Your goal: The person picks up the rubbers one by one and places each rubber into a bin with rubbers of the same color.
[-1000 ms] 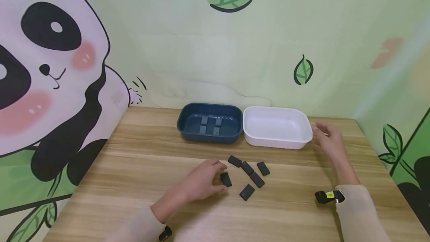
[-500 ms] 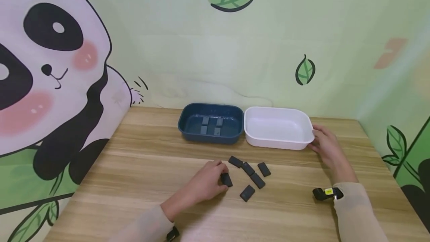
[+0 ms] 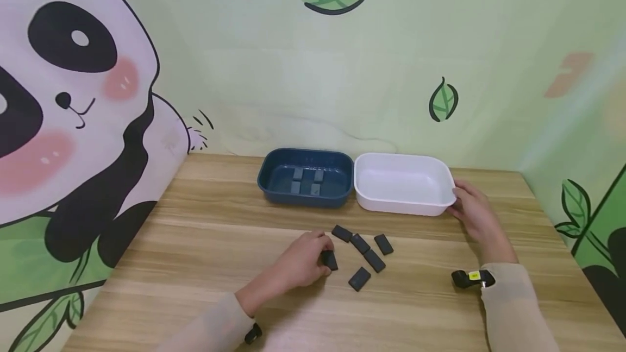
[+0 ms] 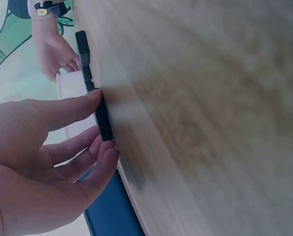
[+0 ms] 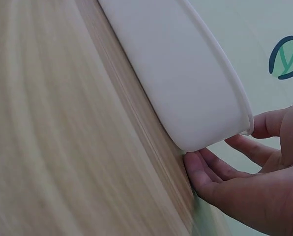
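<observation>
With thumb and fingertips, my left hand pinches a small black rectangular block lying on the wooden table. The left wrist view shows the block between the thumb and fingers, its face partly covered. Several like blocks lie loose just right of that hand. At the right end of a white tray, my right hand touches the outer wall and rim with relaxed fingers. In the right wrist view, the fingertips meet the tray's end near the tabletop; no finger reaches inside.
A dark blue tray stands left of the white one, side against side, with several small grey squares on its floor. Behind both trays rises a printed green backdrop. Bare wooden tabletop extends in front and to the sides.
My left thumb and fingers have closed in on the black block, which stays in place. My right hand has come up against the white tray's end.
</observation>
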`<state>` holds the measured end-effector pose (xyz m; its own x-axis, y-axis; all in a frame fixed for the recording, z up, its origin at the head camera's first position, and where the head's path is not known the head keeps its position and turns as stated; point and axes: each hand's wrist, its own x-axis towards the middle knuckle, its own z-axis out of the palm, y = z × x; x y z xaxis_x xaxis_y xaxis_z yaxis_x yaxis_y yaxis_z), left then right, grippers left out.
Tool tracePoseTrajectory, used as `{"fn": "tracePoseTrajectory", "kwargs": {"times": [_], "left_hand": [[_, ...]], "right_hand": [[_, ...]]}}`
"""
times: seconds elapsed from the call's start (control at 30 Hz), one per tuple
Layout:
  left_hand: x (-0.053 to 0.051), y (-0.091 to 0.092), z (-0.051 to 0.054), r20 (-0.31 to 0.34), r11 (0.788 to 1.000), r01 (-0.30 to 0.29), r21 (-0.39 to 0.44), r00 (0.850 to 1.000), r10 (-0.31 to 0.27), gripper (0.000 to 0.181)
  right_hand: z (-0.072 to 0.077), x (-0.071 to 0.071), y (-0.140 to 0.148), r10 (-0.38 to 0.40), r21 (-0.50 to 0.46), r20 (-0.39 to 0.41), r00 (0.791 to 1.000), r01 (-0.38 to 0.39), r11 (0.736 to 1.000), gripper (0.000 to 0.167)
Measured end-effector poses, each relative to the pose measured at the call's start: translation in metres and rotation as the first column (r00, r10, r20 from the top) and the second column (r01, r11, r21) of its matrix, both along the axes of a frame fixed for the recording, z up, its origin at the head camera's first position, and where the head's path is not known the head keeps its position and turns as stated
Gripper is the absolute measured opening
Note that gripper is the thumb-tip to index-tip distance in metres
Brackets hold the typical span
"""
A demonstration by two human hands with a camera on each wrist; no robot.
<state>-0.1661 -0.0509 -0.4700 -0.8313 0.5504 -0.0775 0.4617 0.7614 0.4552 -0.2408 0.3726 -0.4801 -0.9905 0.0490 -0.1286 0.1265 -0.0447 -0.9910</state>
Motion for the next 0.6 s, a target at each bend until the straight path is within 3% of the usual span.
{"fn": "tracePoseTrajectory", "kwargs": {"times": [0.1, 0.33, 0.6], "left_hand": [[-0.0039, -0.0018, 0.0046, -0.001, 1.0, 0.02, -0.018, 1.0, -0.02, 0.036], [-0.0021, 0.0015, 0.0029, -0.026, 0.999, 0.035, -0.035, 0.999, -0.036, 0.035], [-0.0036, 0.0013, 0.0024, -0.059, 0.999, 0.023, -0.043, 0.998, -0.025, 0.036]], "right_hand": [[-0.0004, -0.0014, -0.0004, 0.005, 0.014, -0.005, 1.0, -0.005, 1.0, 0.052], [-0.007, 0.0016, 0.0045, 0.013, -0.024, 0.034, 0.999, -0.012, 1.0, 0.051], [0.0015, -0.0026, -0.0004, 0.01, 0.047, 0.057, 0.998, -0.013, 0.999, 0.06]]}}
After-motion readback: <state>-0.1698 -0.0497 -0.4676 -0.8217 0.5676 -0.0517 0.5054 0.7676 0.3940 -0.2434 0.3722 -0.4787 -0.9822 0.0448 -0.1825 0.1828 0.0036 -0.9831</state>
